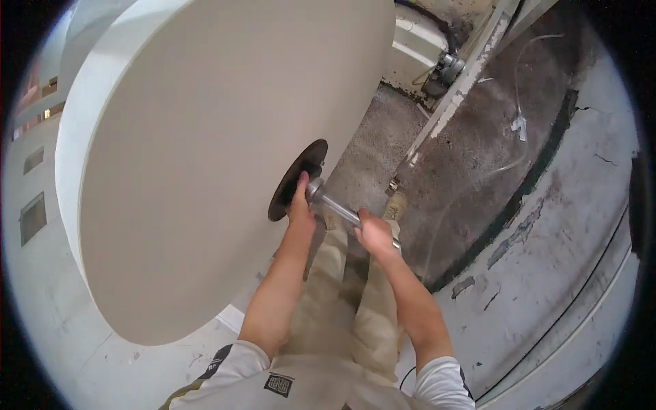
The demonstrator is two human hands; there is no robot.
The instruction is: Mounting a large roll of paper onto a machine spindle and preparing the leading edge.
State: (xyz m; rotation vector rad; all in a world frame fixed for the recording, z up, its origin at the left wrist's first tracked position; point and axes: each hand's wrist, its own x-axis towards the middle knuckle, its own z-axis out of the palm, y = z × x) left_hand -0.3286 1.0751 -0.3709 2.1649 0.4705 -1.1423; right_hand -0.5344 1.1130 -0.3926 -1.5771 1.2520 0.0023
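Observation:
A thin black disc [281, 194] with a silver metal rod [339, 210] at its centre is held in front of a large beige oval panel [205, 150]. It stands tilted, close to the panel's lower right side; whether it touches the panel I cannot tell. My left hand [301, 205] grips the disc beside the rod's collar, partly hiding its middle, with a finger pointing up along it. Closed around the rod toward its free end is my right hand [376, 234]. The rod's tip shows just past that hand.
The panel has a thick white rim [72, 171] and fills the left side. A peeling white metal bar [444, 116] crosses the floor ahead, near a metal fitting [449, 68]. A thin clear hose [502, 167] lies on the stained floor. A cracked pale ledge [547, 225] curves along the right.

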